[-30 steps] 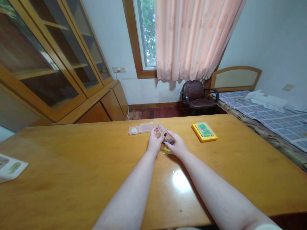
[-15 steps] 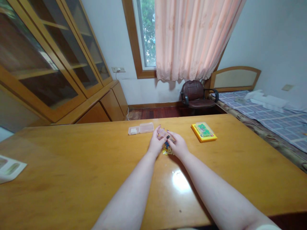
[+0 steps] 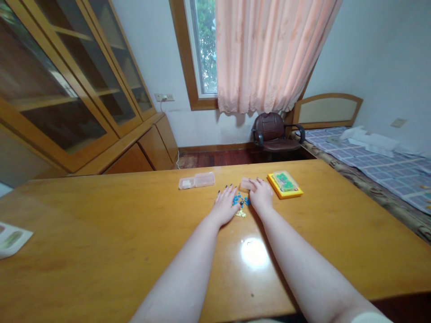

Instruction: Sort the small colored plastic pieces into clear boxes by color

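Resting palm down: left hand [image 3: 225, 210], on the table [image 3: 101, 233], left of the yellow box [image 3: 290, 195] and well apart from it; fingers open and parted, thumb over the edge of the blue pieces [image 3: 235, 200].
Other hand: right hand [image 3: 261, 196], just left of the yellow box, fingers laid over a small clear case [image 3: 245, 184]; whether clamped on it, cannot tell.
Hands: apart from each other, pieces between them.
Blue pieces: scattered loose on the table, left of the yellow box, some just beside the left fingertips.
Pale yellow pieces [image 3: 241, 213]: small heap, left of the yellow box and nearer the person than it.
Small clear case: near the left side of the yellow box, partly hidden by the right fingers.
Yellow box: flat, bearing a clear box of green pieces [image 3: 286, 181].
Open clear case [image 3: 204, 179]: farther left of the yellow box than the hands; a white item [image 3: 186, 183] in its left half, too small to identify.
Chair [image 3: 269, 130]: beyond the yellow box.
Bed [image 3: 380, 157]: right of the yellow box, checked sheet on it.
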Demonstrator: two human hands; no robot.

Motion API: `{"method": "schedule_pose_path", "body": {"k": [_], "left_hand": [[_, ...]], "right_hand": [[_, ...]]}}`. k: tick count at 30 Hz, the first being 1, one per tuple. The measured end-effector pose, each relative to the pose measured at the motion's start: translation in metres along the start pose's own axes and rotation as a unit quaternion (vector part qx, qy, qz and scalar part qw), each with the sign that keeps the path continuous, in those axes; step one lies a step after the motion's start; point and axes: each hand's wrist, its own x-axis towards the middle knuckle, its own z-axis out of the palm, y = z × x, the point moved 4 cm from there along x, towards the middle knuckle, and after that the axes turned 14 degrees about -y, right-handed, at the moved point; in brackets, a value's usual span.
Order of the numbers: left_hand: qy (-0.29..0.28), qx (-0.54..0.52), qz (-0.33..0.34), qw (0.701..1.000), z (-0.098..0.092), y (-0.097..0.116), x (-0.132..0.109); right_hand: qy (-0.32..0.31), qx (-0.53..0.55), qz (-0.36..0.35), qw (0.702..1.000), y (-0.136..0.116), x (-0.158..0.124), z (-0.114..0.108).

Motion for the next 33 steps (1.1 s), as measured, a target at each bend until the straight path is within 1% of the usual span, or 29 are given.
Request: {"method": "schedule_pose_path", "body": {"k": [2, 5, 8, 10, 12, 15, 17, 19, 21, 22, 23, 25, 27, 29, 30, 33], "left_hand": [[-0.028, 0.047, 0.006, 0.998, 0.005, 0.003, -0.001], [-0.051, 0.080, 0.003, 0.995, 0.008, 0.005, -0.001], [-0.052, 0.090, 0.001, 0.995, 0.008, 0.008, 0.000], [-0.045, 0.089, 0.004, 0.995, 0.006, 0.011, -0.001], [-0.046, 0.090, 0.007, 0.995, 0.005, 0.013, -0.002], [-0.054, 0.088, 0.013, 0.995, 0.005, 0.016, -0.003], [-0.058, 0.085, 0.022, 0.994, 0.005, 0.018, -0.004], [-0.060, 0.085, 0.030, 0.994, 0.004, 0.020, -0.004], [-0.061, 0.086, 0.031, 0.994, 0.004, 0.021, -0.004], [-0.060, 0.085, 0.030, 0.994, 0.003, 0.021, -0.004], [-0.059, 0.085, 0.028, 0.994, 0.003, 0.021, -0.004], [-0.055, 0.085, 0.028, 0.995, 0.003, 0.022, -0.004], [-0.047, 0.083, 0.027, 0.995, 0.002, 0.022, -0.004], [-0.037, 0.077, 0.023, 0.996, 0.002, 0.020, -0.003], [-0.031, 0.073, 0.020, 0.997, 0.001, 0.019, -0.003], [-0.017, 0.061, 0.012, 0.998, 0.001, 0.013, -0.001]], "right_hand": [[-0.005, -0.016, -0.004, 1.000, -0.002, -0.001, 0.005], [-0.004, -0.041, -0.003, 0.999, -0.006, -0.002, 0.005], [0.019, -0.059, -0.001, 0.998, -0.010, -0.004, -0.003], [0.017, -0.065, -0.012, 0.998, -0.014, -0.006, -0.006], [-0.014, -0.067, -0.031, 0.997, -0.017, -0.006, -0.003], [-0.089, -0.060, -0.079, 0.991, -0.021, -0.006, 0.007], [-0.114, -0.058, -0.116, 0.985, -0.026, -0.007, 0.009], [-0.091, -0.060, -0.126, 0.986, -0.029, -0.008, 0.005], [-0.048, -0.061, -0.105, 0.991, -0.029, -0.010, -0.002], [-0.037, -0.061, -0.090, 0.993, -0.029, -0.010, -0.004], [-0.037, -0.061, -0.079, 0.994, -0.028, -0.011, -0.005], [-0.070, -0.062, -0.080, 0.992, -0.028, -0.011, -0.001], [-0.121, -0.061, -0.106, 0.985, -0.029, -0.011, 0.006], [-0.148, -0.059, -0.131, 0.978, -0.030, -0.011, 0.011], [-0.143, -0.059, -0.136, 0.979, -0.030, -0.010, 0.011], [-0.094, -0.050, -0.117, 0.987, -0.029, -0.010, 0.005]]}}
